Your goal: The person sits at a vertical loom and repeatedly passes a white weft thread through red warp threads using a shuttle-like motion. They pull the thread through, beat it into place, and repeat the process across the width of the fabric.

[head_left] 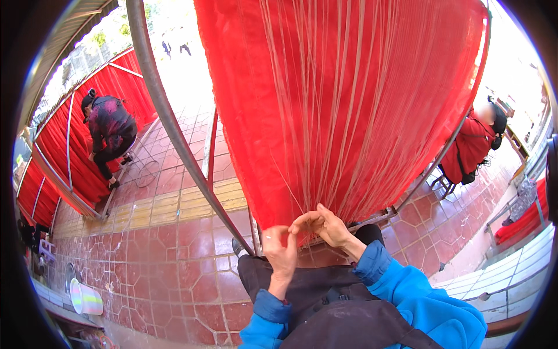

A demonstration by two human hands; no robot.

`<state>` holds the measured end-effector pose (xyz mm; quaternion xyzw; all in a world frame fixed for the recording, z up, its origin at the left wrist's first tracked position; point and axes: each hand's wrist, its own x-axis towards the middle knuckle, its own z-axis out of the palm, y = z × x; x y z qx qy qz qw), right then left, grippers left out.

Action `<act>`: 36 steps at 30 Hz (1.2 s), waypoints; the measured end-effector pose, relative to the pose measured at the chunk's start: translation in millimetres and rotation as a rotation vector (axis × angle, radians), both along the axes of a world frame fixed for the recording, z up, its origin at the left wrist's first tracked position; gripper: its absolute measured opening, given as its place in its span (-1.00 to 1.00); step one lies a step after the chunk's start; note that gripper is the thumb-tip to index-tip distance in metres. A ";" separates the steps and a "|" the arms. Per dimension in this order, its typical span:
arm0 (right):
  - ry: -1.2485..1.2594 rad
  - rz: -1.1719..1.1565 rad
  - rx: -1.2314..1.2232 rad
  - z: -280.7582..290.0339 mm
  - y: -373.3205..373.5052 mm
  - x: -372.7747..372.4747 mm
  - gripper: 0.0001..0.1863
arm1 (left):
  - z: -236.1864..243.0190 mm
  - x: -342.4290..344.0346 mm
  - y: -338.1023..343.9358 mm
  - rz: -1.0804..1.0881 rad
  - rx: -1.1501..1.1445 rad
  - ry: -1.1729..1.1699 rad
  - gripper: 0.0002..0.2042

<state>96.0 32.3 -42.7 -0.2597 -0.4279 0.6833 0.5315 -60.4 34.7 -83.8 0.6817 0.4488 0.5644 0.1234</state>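
A large red fabric sheet (pixel 343 93) hangs on a metal frame (pixel 174 134) in front of me, with many thin pale strands (pixel 325 163) running down it and drawing closer toward the bottom. At its lower edge my left hand (pixel 279 253) has its fingers curled and pinched. My right hand (pixel 328 227) meets it from the right, index finger and thumb bent together at the left fingertips. Whatever is between the fingers is too small to make out. My dark-clothed lap (pixel 314 314) is below.
A person in dark clothing (pixel 107 131) sits bent at another red-draped frame (pixel 70 151) on the left. A person in red (pixel 465 151) sits to the right. A pale bucket (pixel 84 296) and purple stool (pixel 47 247) stand on the tiled floor (pixel 174 267) at lower left.
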 end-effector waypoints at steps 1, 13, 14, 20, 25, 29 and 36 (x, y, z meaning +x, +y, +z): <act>0.042 -0.010 0.057 3.9 0.0 -1.7 -0.32 | 7.8 -5.9 6.5 0.029 -0.030 -0.020 -0.79; -0.139 -0.201 0.104 31.2 6.6 -0.8 -0.68 | 92.6 5.6 73.2 -0.321 -0.112 -0.625 -0.34; -0.149 -0.193 0.102 29.4 6.4 -1.6 -0.69 | 97.3 5.5 78.7 -0.364 -0.221 -0.658 -0.35; -0.370 -0.375 0.131 21.7 17.1 11.4 -0.71 | 106.6 12.0 97.3 -0.643 -0.275 -0.855 -0.82; -0.777 -0.833 0.159 23.7 51.7 42.3 -0.74 | 101.1 15.9 91.3 -0.596 -0.229 -0.878 -0.93; -1.264 -1.003 0.456 42.6 47.6 51.6 -0.77 | 100.7 16.2 86.6 -0.594 -0.225 -0.826 -0.95; -0.708 -0.706 0.445 82.2 28.1 4.7 -0.81 | 105.7 18.6 72.5 -0.561 -0.228 -0.750 -0.95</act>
